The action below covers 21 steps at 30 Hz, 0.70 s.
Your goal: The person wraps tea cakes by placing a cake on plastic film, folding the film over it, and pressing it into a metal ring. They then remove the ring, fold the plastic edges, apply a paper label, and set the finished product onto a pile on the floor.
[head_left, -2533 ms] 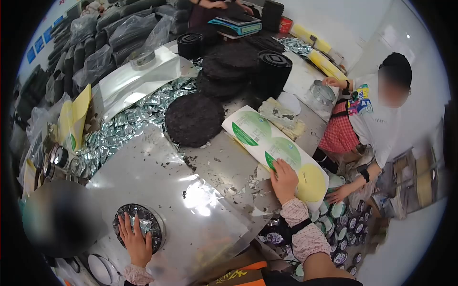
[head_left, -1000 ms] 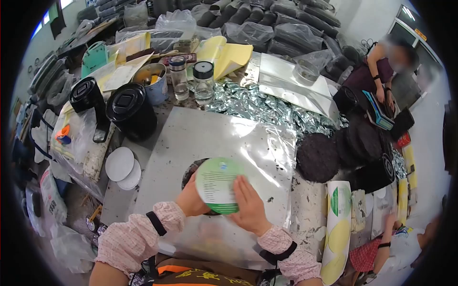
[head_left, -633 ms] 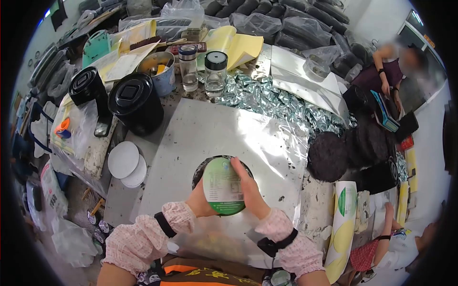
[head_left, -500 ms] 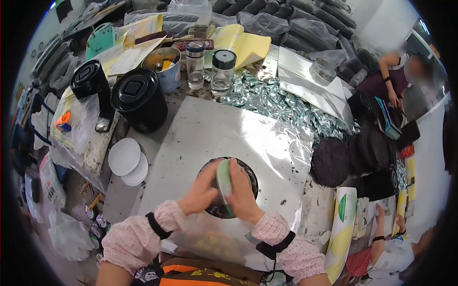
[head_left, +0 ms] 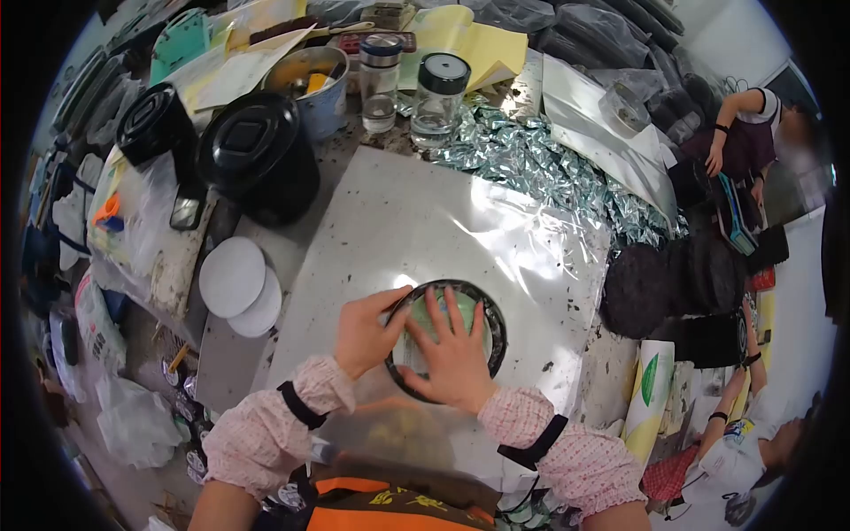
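Fingers (head_left: 453, 310) of the right hand (head_left: 456, 365) are spread wide, palm down, over a green printed disc (head_left: 411, 352) lying inside a dark-rimmed ring (head_left: 498, 334). Left hand (head_left: 365, 332): thumb and forefinger at the ring's left rim; whether they grip it, I cannot tell.

Ring and disc sit on a shiny metal sheet (head_left: 372, 212), sprinkled with dark crumbs, in front of the wearer. Just left of the sheet, two white discs (head_left: 232, 276) overlap. Beyond them stand a large black canister (head_left: 261, 155) and a smaller canister (head_left: 155, 124). At the sheet's far edge are two lidded glass jars (head_left: 438, 99), with silvery foil packets (head_left: 540, 168) heaped to their right. Dark round cakes (head_left: 642, 290) lie right of the sheet; nearer is a curled printed sheet (head_left: 649, 389). Two other people work along the right side.

The right hand blocks most of the disc. It lies roughly flat, printed side up; being round, it has no long axis, and which way its print runs is hidden.
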Tool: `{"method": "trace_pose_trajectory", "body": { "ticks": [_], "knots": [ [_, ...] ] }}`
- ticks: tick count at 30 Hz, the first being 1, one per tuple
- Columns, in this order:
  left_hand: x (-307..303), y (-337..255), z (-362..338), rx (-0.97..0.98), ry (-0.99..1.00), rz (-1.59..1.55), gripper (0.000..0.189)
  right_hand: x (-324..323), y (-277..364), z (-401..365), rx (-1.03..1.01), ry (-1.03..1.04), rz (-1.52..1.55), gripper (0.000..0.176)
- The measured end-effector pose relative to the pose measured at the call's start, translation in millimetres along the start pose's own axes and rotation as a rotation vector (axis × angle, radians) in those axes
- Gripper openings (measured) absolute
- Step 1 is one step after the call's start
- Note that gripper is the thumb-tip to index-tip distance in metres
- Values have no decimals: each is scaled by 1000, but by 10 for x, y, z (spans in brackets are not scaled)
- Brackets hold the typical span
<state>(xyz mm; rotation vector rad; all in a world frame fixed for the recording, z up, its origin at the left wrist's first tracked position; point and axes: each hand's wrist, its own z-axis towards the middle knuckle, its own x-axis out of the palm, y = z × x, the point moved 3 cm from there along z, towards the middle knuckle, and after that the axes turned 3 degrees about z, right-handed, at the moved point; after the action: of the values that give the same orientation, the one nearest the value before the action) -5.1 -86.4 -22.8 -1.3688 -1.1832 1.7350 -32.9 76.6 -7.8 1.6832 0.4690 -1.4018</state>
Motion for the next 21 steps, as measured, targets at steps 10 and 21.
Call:
{"method": "trace_pose_trajectory", "body": {
  "ticks": [10, 21],
  "knots": [
    [361, -1302, -918, 584, -156, 340, 24, -88, -355, -324, -96, -371, 119, 90],
    [172, -858, -1311, 140, -79, 304, 22, 57, 234, -804, -202, -83, 476, 42]
  ]
}}
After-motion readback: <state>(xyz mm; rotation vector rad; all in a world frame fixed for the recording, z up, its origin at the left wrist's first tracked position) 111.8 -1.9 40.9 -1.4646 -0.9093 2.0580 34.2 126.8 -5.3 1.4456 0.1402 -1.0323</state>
